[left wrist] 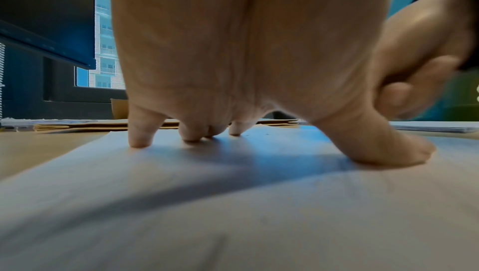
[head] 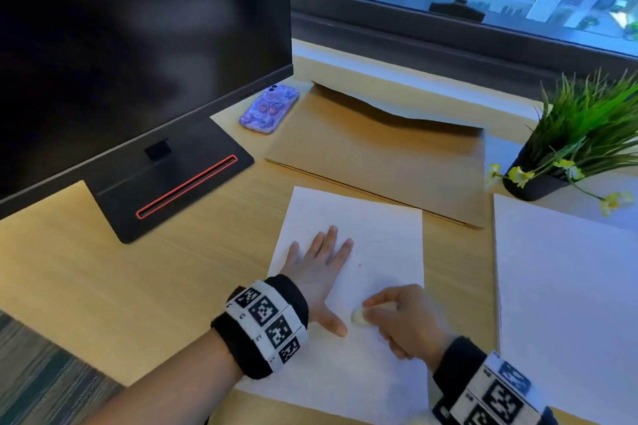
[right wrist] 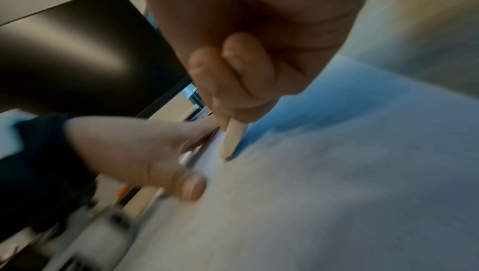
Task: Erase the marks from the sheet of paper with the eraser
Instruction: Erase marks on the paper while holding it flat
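We note one flat white sheet (head: 379, 241) pinned under the left hand (head: 319, 272), fingers splayed. Just beside its thumb, the right hand (head: 407, 317) pinches one rounded cream eraser (head: 359, 317) against the sheet.

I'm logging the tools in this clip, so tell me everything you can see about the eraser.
The eraser is a small, pale cream block with rounded ends, rubbery-looking; in the right wrist view it shows as a thin slab with a darkened tip. The right hand pinches it between curled fingers, leaving only its lower end showing. That end is tilted down and touches the white sheet of paper, close to the thumb of the left hand, which presses flat on the sheet. Any print or brand on it cannot be made out.
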`<action>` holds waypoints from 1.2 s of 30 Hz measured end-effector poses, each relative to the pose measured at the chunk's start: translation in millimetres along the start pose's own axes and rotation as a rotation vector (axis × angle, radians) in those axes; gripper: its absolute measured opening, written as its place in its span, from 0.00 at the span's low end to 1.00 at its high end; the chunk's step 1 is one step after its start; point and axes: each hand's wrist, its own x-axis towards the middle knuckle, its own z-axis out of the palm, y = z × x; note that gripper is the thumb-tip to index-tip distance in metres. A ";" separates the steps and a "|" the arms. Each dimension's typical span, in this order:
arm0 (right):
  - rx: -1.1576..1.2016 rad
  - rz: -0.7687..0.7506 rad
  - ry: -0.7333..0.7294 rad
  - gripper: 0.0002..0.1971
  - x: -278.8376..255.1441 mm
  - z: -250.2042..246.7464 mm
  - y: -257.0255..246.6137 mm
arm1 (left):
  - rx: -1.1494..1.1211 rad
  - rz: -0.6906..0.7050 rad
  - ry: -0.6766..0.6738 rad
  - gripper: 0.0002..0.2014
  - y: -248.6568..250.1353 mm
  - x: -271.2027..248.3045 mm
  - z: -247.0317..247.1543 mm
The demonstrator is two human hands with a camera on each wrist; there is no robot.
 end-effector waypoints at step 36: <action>-0.127 -0.058 -0.033 0.06 -2.3 -8.9 -4.0 | 0.007 -0.040 -0.042 0.64 5.0 -0.8 -5.8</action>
